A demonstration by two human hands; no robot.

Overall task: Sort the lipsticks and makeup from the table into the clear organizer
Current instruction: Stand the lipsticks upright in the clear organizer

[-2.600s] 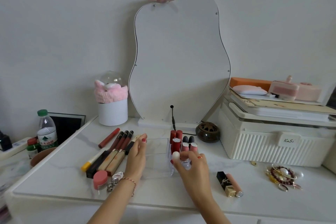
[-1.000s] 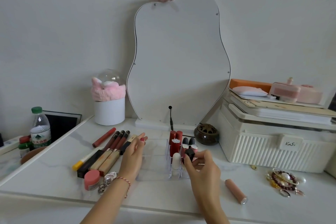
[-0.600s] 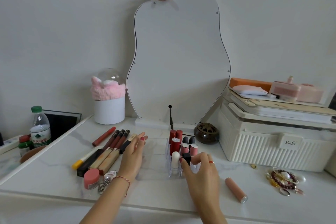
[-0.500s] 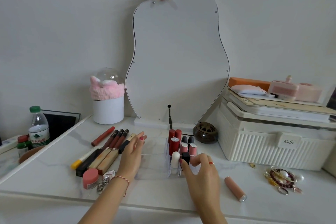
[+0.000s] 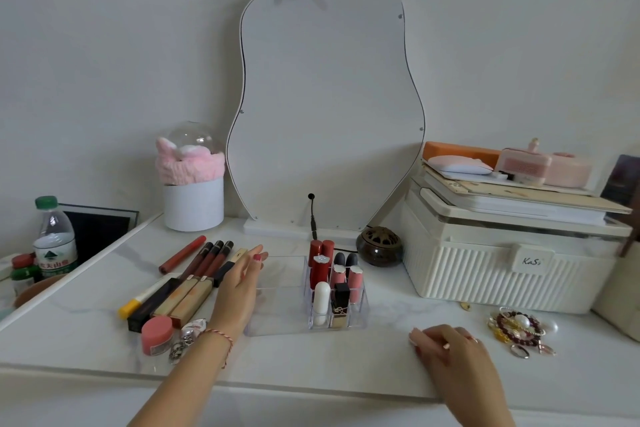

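The clear organizer (image 5: 277,328) stands mid-table, its right-hand slots holding several upright lipsticks: red ones (image 5: 320,253), a white one (image 5: 321,298) and a black-gold one (image 5: 341,302). My left hand (image 5: 239,291) lies flat against the organizer's left side, fingers extended. To the right of the organizer, my right hand (image 5: 450,354) is curled down over the spot where the pink lipstick lay, and the tube is hidden under it. Loose makeup lies to the left: a red pencil (image 5: 181,253), a row of lip gloss tubes (image 5: 204,270), a yellow-tipped pen (image 5: 133,305) and a pink jar (image 5: 157,334).
A pear-shaped mirror (image 5: 325,107) leans on the wall behind. A ribbed white case (image 5: 502,274) with stacked items fills the right side, a dark round burner (image 5: 379,246) beside it. Bracelets (image 5: 519,329) lie right of my right hand. A white cup (image 5: 194,203) and water bottle (image 5: 53,239) stand left.
My right hand set the black-gold lipstick into a front slot, then moved right and down onto the pink lipstick. My left hand stayed against the organizer.
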